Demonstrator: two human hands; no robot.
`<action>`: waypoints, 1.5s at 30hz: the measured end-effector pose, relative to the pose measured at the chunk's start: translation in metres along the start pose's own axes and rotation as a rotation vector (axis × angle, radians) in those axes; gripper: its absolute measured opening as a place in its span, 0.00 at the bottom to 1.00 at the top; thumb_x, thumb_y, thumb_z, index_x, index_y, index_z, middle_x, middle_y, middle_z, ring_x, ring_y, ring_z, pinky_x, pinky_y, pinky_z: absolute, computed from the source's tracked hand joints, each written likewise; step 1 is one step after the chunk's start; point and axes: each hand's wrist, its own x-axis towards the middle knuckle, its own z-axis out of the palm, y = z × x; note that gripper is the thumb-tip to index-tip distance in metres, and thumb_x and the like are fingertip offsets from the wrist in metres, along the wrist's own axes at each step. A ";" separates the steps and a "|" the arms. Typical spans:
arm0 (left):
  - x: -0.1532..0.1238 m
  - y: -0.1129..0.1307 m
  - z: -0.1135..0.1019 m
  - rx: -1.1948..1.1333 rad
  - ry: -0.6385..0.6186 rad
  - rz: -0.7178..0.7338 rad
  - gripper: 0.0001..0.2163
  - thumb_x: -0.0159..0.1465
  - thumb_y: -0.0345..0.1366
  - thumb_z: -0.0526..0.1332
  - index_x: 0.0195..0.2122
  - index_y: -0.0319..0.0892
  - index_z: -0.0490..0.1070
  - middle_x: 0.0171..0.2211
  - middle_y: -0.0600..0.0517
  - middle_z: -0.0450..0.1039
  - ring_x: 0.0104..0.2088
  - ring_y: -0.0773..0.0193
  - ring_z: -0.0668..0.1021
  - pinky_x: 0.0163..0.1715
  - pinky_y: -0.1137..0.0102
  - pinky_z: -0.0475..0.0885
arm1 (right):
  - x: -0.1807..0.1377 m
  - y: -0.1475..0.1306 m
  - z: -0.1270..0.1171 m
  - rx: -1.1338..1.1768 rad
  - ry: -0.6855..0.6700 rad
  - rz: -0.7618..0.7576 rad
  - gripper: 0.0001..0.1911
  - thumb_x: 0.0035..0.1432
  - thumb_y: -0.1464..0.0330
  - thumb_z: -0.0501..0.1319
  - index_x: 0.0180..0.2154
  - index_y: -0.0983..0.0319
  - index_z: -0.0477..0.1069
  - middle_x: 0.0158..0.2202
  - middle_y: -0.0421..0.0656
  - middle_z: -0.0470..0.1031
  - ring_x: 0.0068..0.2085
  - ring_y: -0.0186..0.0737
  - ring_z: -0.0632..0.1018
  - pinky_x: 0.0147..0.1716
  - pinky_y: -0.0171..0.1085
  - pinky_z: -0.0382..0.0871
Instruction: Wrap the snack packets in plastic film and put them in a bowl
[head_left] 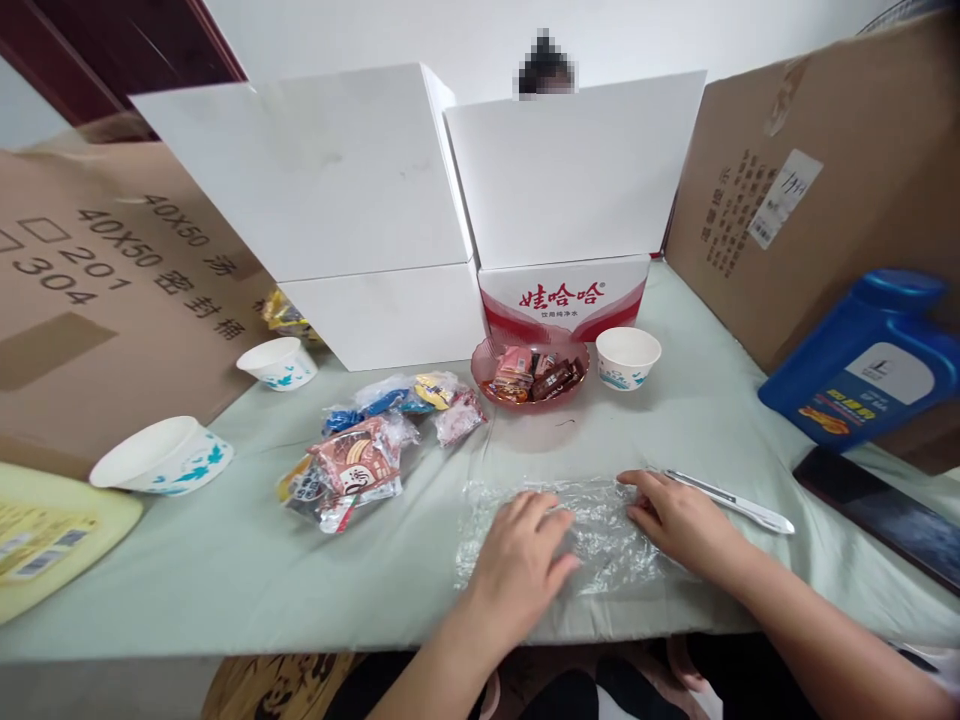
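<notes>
Palms down, fingers loosely parted, left hand [525, 545] and right hand [679, 515] apparently touch a plastic sheet [604, 550]; cloth [540, 450] stretches beyond it, table edge [615, 628] nearside.

Person's L hand [521, 555] & R hand [675, 515] are both bare, w/ slim, tapering fingers; nails too small to make out. L forearm [442, 670] & R forearm [825, 620] are uncovered as far as the pic shows, both cut off by frame edge, so upper arms n/a. Clothing [634, 690] at btm centre: dusty pinkish fabric w/ big rounded blk & wht shapes, approx. oval, plus a pale strip toward the R side. Dark cloth [375, 690], nr-blk, shows to the L of that; more blk [742, 665] to the R. Garment type unclear, mostly hidden under tbl edge.
</notes>
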 end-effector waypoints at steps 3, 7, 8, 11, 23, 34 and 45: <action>0.001 0.011 0.011 -0.027 -0.197 0.084 0.17 0.56 0.34 0.70 0.46 0.47 0.73 0.53 0.49 0.69 0.55 0.50 0.69 0.54 0.54 0.68 | 0.000 0.000 -0.002 0.036 0.006 0.014 0.19 0.63 0.69 0.49 0.54 0.64 0.65 0.42 0.50 0.79 0.39 0.45 0.80 0.38 0.40 0.70; 0.000 0.010 0.013 -0.037 -0.249 0.019 0.19 0.55 0.35 0.70 0.48 0.48 0.72 0.55 0.48 0.68 0.55 0.50 0.69 0.54 0.53 0.69 | 0.003 0.007 -0.001 0.020 0.064 0.065 0.20 0.64 0.68 0.47 0.55 0.64 0.64 0.40 0.49 0.79 0.37 0.46 0.80 0.38 0.42 0.70; -0.001 0.009 0.012 -0.024 -0.246 -0.004 0.21 0.55 0.36 0.70 0.50 0.48 0.71 0.56 0.48 0.66 0.56 0.49 0.68 0.53 0.52 0.69 | 0.003 0.010 0.000 0.017 0.095 0.086 0.20 0.64 0.67 0.48 0.55 0.64 0.64 0.41 0.49 0.78 0.36 0.45 0.80 0.37 0.42 0.70; -0.002 0.009 0.009 0.014 -0.247 -0.058 0.28 0.54 0.39 0.71 0.56 0.48 0.67 0.59 0.45 0.64 0.57 0.45 0.67 0.53 0.50 0.69 | 0.003 0.018 0.002 0.075 0.163 0.112 0.20 0.62 0.67 0.50 0.54 0.62 0.65 0.40 0.47 0.77 0.35 0.43 0.79 0.36 0.40 0.70; -0.007 0.014 0.004 0.132 -0.138 -0.104 0.15 0.62 0.32 0.63 0.50 0.45 0.70 0.52 0.45 0.69 0.50 0.48 0.72 0.47 0.53 0.73 | 0.005 0.006 0.005 0.120 0.139 0.056 0.18 0.63 0.66 0.49 0.51 0.62 0.67 0.39 0.46 0.77 0.33 0.42 0.78 0.37 0.41 0.71; -0.008 0.010 0.022 0.080 -0.293 -0.058 0.28 0.60 0.37 0.64 0.62 0.47 0.60 0.66 0.43 0.54 0.67 0.40 0.54 0.61 0.41 0.56 | -0.016 -0.012 -0.009 -0.005 0.057 -0.365 0.33 0.60 0.51 0.58 0.62 0.60 0.60 0.61 0.55 0.63 0.63 0.57 0.62 0.58 0.55 0.60; -0.005 -0.012 -0.015 0.019 -0.177 -0.099 0.20 0.56 0.41 0.69 0.48 0.44 0.70 0.54 0.45 0.66 0.58 0.47 0.66 0.55 0.52 0.65 | -0.012 -0.017 -0.005 -0.036 -0.165 -0.382 0.43 0.50 0.48 0.65 0.62 0.61 0.62 0.67 0.54 0.54 0.67 0.63 0.51 0.61 0.59 0.48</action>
